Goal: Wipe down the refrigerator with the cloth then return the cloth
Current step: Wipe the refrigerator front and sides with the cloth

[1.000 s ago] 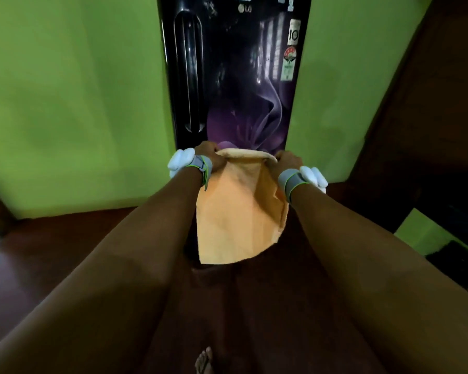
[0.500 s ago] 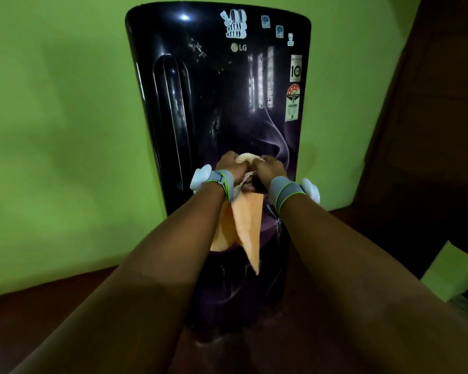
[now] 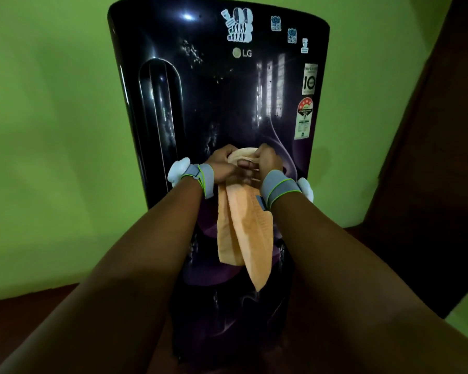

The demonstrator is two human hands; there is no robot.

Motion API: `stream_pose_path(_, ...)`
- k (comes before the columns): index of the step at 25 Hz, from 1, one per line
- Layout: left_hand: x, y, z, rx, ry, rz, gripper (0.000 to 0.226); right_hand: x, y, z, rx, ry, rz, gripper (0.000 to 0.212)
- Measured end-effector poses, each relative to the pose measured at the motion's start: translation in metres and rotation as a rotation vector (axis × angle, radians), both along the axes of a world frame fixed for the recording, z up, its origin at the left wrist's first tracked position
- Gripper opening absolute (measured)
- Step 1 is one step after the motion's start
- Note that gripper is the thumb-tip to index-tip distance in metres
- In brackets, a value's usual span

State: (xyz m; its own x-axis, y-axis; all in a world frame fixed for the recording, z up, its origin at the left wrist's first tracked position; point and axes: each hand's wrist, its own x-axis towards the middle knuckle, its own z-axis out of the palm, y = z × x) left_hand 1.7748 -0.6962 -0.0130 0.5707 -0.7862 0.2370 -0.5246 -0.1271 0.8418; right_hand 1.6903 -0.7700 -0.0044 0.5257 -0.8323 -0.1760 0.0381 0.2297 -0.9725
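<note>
A glossy black and purple refrigerator [image 3: 222, 103] stands straight ahead against a green wall, with stickers near its top and a long recessed handle [image 3: 160, 117] on its left side. An orange cloth [image 3: 243, 228] hangs folded lengthwise in front of the door. My left hand [image 3: 223, 164] and my right hand [image 3: 265, 163] are close together at mid-door height, both closed on the bunched top of the cloth. The cloth's tail dangles down between my forearms. Each wrist wears a grey band with a white sensor.
The green wall [image 3: 52, 130] flanks the refrigerator on both sides. A dark brown wooden door or panel [image 3: 430, 171] rises at the right. The floor [image 3: 25, 314] is dark reddish brown.
The cloth, spread wide between my hands a second ago, is now gathered into a narrow fold as my hands came together. My view rose to take in the whole refrigerator door.
</note>
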Motion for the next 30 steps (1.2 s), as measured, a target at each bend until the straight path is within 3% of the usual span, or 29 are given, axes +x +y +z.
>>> stream_pose_path(3, 0.015, -0.014, -0.006, 0.027, -0.080, -0.013, 0.039, 0.006, -0.019, -0.004, -0.233, 0.169, 0.046, 0.040)
stream_pose_path(7, 0.024, -0.027, -0.016, 0.016, -0.159, 0.082, 0.027, 0.001, -0.042, -0.014, -0.926, 0.684, 0.058, 0.049)
stream_pose_path(10, 0.027, -0.031, -0.013, -0.020, -0.136, 0.090, 0.025, -0.003, -0.043, -0.013, -1.076, 0.649, 0.040, 0.046)
stream_pose_path(14, 0.022, -0.030, -0.010, -0.181, -0.006, 0.237, 0.040, 0.002, -0.055, -0.009, -0.889, 0.496, 0.070, 0.024)
stream_pose_path(17, 0.018, -0.026, -0.017, -0.258, 0.185, 0.302, 0.062, 0.000, -0.058, -0.010, -0.653, 0.229, 0.036, 0.035)
stream_pose_path(19, 0.015, -0.023, -0.026, -0.178, 0.234, 0.276, 0.066, -0.003, -0.058, -0.009, -0.553, 0.083, 0.034, 0.041)
stream_pose_path(25, 0.011, -0.031, -0.036, -0.223, 0.316, 0.247, 0.036, -0.005, -0.062, -0.009, -0.430, 0.032, 0.063, 0.045)
stream_pose_path(30, 0.006, -0.032, -0.038, -0.076, 0.276, 0.208, 0.066, -0.008, -0.067, -0.009, -0.371, 0.091, 0.003, 0.060)
